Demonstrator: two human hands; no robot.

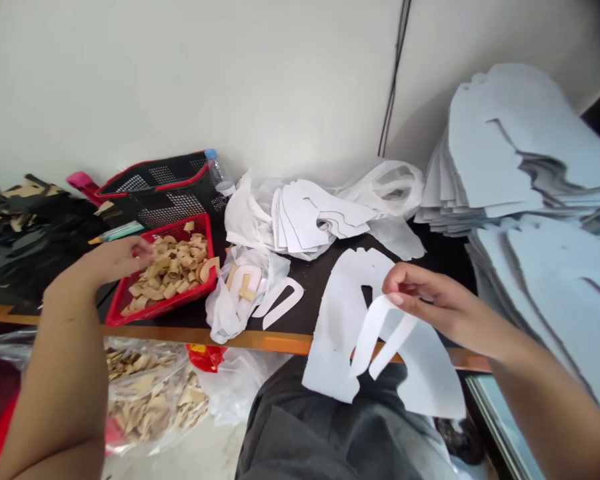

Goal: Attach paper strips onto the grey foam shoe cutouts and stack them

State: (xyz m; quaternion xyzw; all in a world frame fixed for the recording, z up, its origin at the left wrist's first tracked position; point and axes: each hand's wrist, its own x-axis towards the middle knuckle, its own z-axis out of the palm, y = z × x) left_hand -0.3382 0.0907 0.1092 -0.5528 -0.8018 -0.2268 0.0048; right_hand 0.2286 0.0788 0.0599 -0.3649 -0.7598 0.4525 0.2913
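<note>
Dark scraps (30, 233): heaped at far left, individual shapes hard to make out.
Left hand (123, 259): fingers partly curled at the tan pieces (173, 267); whether any is gripped cannot be told.
Red basket (160, 315): perforated black basket (167, 193) set behind; curled, thin tan pieces held inside.
Plastic bag (225, 310): crinkled, translucent, left of centre; contents partly veiled.
Large white sheet (330, 340): arched, smooth, overhanging the counter (280, 342), partly covered.
White U-shaped strip (367, 333): pinched at its bend between closed fingers of the right hand (427, 293), lower right of centre.
White stacks (520, 147): layered, cut off at right.
</note>
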